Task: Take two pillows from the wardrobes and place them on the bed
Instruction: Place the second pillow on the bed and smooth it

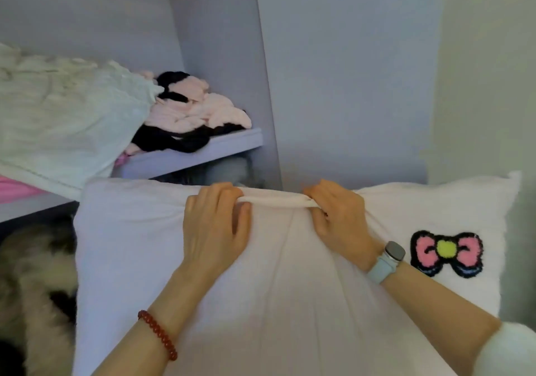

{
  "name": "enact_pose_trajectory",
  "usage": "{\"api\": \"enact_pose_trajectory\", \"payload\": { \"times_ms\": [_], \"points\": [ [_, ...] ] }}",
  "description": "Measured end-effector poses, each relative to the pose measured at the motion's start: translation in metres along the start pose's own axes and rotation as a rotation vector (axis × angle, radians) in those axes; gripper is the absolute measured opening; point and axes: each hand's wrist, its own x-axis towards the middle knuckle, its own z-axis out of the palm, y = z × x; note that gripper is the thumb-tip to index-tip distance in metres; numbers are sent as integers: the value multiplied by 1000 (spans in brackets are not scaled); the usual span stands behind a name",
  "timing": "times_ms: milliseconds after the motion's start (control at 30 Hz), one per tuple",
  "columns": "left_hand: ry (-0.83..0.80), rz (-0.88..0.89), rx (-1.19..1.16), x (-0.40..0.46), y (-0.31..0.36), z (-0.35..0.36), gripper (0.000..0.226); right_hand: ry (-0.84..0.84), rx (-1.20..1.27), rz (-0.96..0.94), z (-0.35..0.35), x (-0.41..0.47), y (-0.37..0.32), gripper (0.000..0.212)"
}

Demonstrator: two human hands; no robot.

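Pale pillow (139, 259) seemingly upright, top edge pinched by both hands.

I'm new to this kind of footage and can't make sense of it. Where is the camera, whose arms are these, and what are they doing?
There is no machine here. The single picture comes from a camera worn on a person's head, looking forward and down, so the two bare arms are the wearer's own. The left hand, with a red bead bracelet on its wrist, and the right hand, with a smartwatch on its wrist, both grip the bunched top edge of a pale pink pillow. Behind it is a white pillow with a bow patch. Beyond is an open wardrobe: its shelf holds a white ruffled bedding bundle and pink and black clothes.
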Motion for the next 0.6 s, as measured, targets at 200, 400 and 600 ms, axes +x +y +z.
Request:
{"api": "enact_pose_trajectory", "payload": {
  "times_ms": [200,400,600],
  "points": [
    [-326,228,-175,-22,64,76,39,-187,-115,197,-51,-77,43,28],
    [-271,249,-549,-56,175,144,28,-498,-342,326,-140,-157,92,27],
    [-305,331,-822,-88,296,189,24,-684,-560,584,-216,-231,119,37]
  ]
}}
